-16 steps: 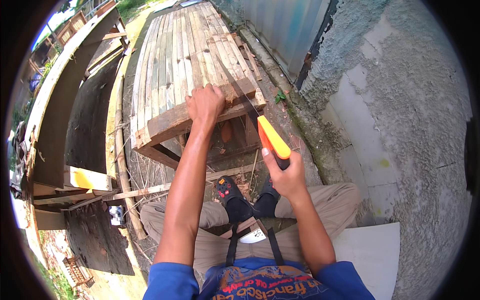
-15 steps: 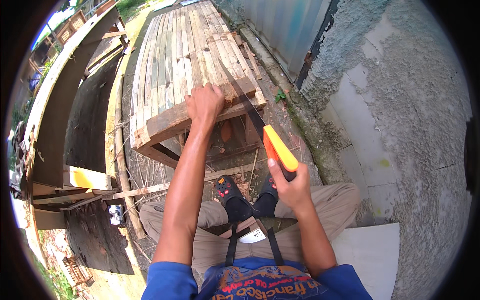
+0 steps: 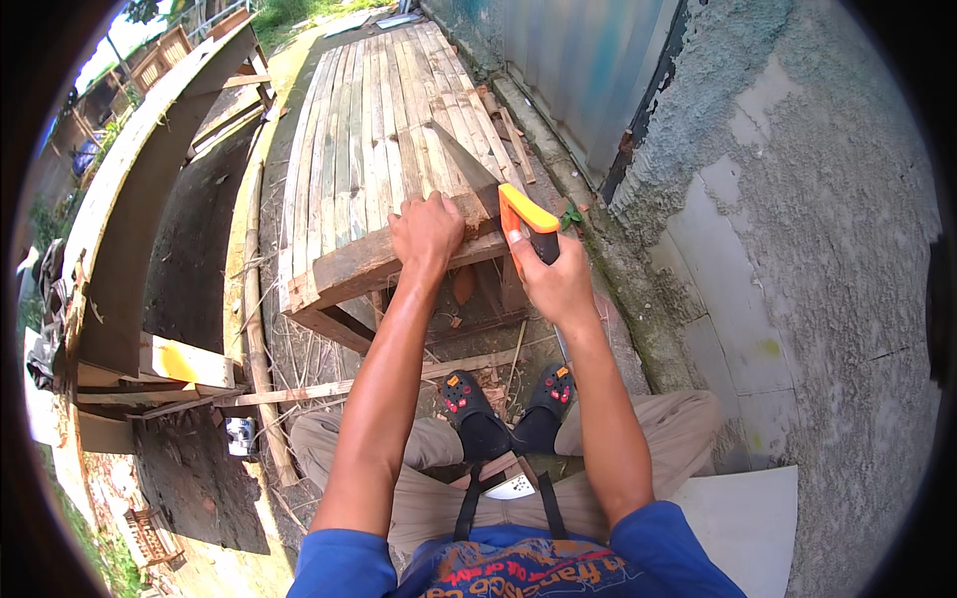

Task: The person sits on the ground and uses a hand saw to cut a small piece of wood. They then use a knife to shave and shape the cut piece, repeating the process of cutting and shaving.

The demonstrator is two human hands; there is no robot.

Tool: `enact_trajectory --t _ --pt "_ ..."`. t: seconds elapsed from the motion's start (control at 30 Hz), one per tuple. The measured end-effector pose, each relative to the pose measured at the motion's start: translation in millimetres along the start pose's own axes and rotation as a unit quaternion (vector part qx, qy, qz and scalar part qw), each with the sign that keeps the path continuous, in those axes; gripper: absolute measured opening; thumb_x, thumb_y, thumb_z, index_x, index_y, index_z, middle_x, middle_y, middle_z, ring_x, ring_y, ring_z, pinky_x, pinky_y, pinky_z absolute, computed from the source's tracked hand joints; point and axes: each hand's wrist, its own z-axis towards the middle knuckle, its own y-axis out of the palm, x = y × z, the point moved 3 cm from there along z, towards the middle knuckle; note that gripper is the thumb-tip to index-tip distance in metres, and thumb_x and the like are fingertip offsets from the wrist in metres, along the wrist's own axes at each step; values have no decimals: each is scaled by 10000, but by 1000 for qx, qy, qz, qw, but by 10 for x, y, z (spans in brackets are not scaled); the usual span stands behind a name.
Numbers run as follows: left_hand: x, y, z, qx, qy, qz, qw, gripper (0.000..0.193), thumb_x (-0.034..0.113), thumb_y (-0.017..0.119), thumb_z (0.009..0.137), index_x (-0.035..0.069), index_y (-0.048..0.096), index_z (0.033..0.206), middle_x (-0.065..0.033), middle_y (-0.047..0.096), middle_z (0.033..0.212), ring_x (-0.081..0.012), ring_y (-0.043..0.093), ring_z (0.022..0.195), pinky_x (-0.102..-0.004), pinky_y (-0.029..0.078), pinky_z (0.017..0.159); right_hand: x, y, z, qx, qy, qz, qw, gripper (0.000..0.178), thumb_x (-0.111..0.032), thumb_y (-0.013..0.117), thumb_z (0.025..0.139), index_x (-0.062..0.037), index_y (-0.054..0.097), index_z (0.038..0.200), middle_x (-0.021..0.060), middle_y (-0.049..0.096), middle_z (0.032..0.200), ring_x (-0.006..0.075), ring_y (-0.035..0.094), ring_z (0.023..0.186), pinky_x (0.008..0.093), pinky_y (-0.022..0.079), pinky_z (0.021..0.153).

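Mid-cut: right hand gripping saw (blade deep in slats), left hand pressed flat, holding nothing; 1 steady pull needed.

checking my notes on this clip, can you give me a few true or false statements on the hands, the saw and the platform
1. The right hand grips the orange handle of a saw. True.
2. The left hand hangs free in the air. False: it presses down on the end of the slatted platform.
3. The saw blade lies flat on the ground. False: it rests tilted on the platform's slats, beside the left hand.
4. The person wears dark clogs. True.
5. The platform sits to the right of the rough wall. False: the wall is on its right.
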Motion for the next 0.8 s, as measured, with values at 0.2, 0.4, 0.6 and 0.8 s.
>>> enact_trajectory --t 0.2,0.4,0.6,0.8 --pt "-33 1 -29 25 23 -6 999 431 303 434 988 29 738 1122 -237 702 1108 -362 652 1091 -551 414 1017 79 -49 -645 -5 -44 -58 997 292 -234 673 972 16 645 823 72 563 613 116 524 591 333 436 572" --pt "-49 -34 0 8 35 -26 999 445 308 433 980 -10 731 1072 -249 693 1105 -398 645 1088 -582 387 1069 372 -433 -1548 26 37 90 995 230 -167 684 974 24 628 858 -16 577 671 49 515 641 266 428 569" --pt "-46 -85 -66 -13 57 -27 998 431 307 466 971 -15 744 1038 -246 706 1062 -368 646 1080 -548 425 1003 -57 -276 -1844 -54 4 34 998 228 -202 743 921 -20 617 866 31 619 697 96 581 638 279 470 601" --pt "-12 -48 -138 25 79 -15 996 410 291 485 976 -20 750 1006 -229 725 1022 -365 635 1073 -516 459 932 308 -294 -2010 -41 45 65 996 204 -153 638 1003 -28 571 856 1 556 633 70 511 532 247 404 497"
